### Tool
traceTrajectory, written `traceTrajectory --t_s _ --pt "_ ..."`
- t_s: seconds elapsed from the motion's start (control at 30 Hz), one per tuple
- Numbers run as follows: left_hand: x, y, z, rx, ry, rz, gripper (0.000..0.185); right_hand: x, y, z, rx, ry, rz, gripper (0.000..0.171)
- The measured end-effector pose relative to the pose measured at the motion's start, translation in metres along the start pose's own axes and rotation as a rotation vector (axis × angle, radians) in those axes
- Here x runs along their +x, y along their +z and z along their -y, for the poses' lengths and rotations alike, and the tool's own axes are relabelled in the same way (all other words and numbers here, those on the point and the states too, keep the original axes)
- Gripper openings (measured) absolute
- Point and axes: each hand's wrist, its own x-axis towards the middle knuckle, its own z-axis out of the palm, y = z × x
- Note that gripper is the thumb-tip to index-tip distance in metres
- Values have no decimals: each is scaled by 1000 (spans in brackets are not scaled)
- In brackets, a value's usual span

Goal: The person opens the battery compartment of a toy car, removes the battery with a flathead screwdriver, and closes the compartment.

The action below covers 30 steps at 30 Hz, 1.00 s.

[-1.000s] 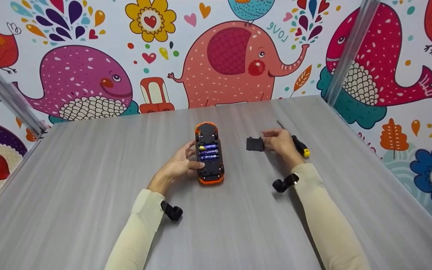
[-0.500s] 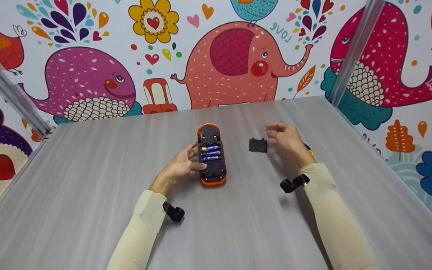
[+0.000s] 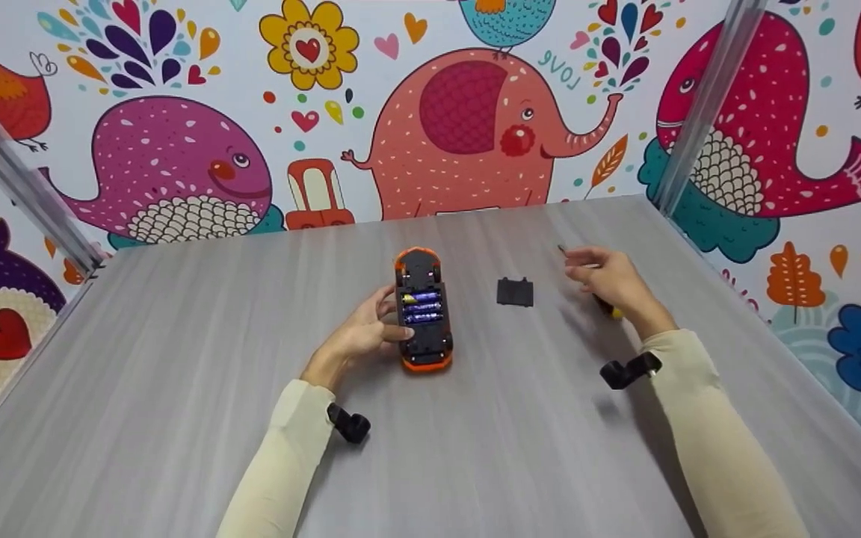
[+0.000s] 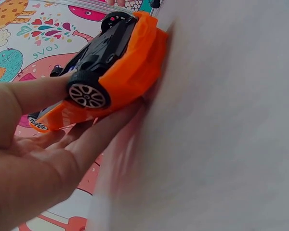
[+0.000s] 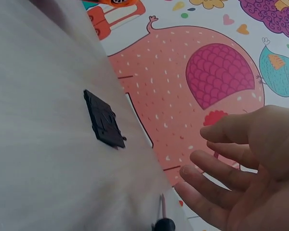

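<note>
A: Item one?

B: Toy car (image 3: 422, 320), orange body, black underside, lying upside down near the middle of the grey tabletop (image 3: 176, 359). Battery bay open, three batteries (image 3: 420, 306) showing side by side.

A: Held by?

B: Left hand (image 3: 359, 335). Its grip is on the car's left flank: thumb against the upturned underside by a wheel, fingers lying fairly straight along the orange body next to the tabletop, as the left wrist view (image 4: 111, 67) shows.

A: Item two?

B: Black cover (image 3: 514, 292), flat on the tabletop, to the right of the car and apart from it. No hand touches it. In the right wrist view it lies alone on the grey surface (image 5: 104, 119).

A: Item three?

B: Screwdriver (image 3: 608, 308), black handle with a yellow end, mostly hidden beneath the right hand; its metal tip shows beyond the fingers. The right wrist view catches part of its shaft (image 5: 162, 211).

A: Right hand?

B: Right hand (image 3: 613, 278), to the right of the cover, over the screwdriver. Grip spread loosely, fingers slightly bent, holding nothing.

A: Surroundings?

B: Wall (image 3: 468, 112) with cartoon animals behind the tabletop. Cream sleeves on both arms.
</note>
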Motion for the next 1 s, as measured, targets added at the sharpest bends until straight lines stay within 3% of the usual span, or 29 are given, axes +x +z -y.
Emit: traceTrajectory --t_s 0.2,0.5,1.0 --pt "0 1 0 -15 14 4 94 -3 -19 -13 -48 -32 11 49" --pt "-1 -1 0 -8 2 10 93 -7 -35 -33 -23 -40 -15 51" --pt "0 0 0 17 1 6 93 -3 -37 -59 -2 94 35 68"
